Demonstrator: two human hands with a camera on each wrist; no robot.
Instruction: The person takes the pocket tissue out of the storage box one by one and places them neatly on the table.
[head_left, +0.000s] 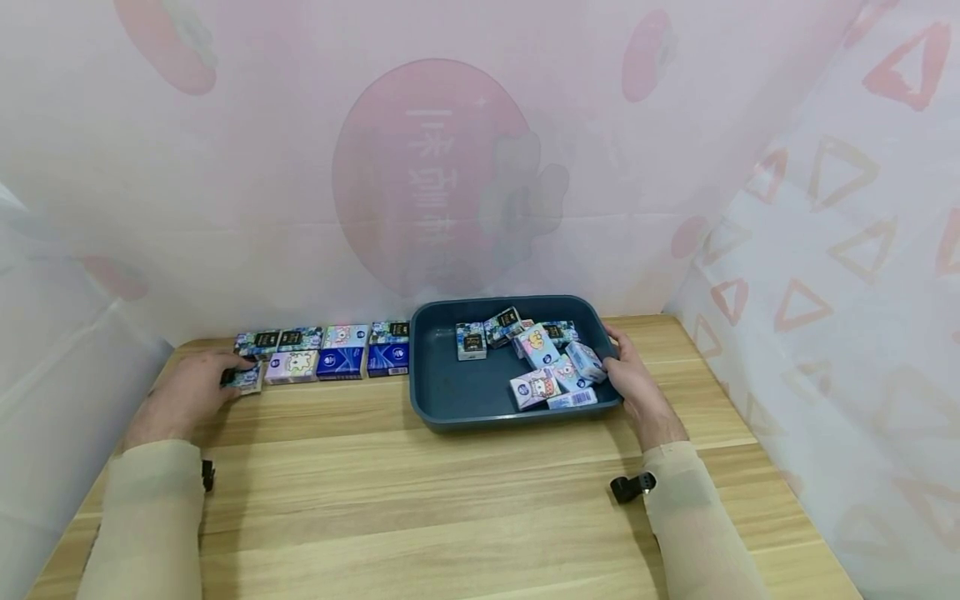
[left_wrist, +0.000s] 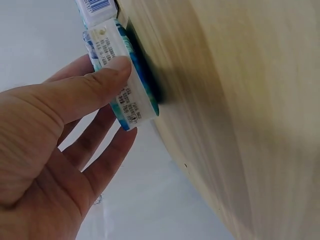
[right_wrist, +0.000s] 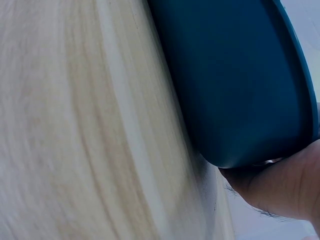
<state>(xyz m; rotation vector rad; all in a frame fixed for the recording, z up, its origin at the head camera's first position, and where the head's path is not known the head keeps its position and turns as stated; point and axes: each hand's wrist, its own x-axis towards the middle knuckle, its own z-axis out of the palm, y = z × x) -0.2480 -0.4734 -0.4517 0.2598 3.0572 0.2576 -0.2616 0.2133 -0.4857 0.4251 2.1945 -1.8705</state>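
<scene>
At the left end of the front row, my left hand pinches a small dark floral tissue pack. In the left wrist view the thumb lies on the pack's white printed side, with fingers behind it. It stands right beside a lilac pack with a cartoon print. Over on the right, my right hand grips the right end of a dark teal tray, thumb at the rim. The right wrist view shows the tray's outer wall and part of that hand; its other fingers are mostly hidden.
Two rows of tissue packs line the table's back left, including blue packs beside the tray. Several mixed packs lie loosely in the tray's right half. A printed cloth hangs behind the wooden table and at its sides.
</scene>
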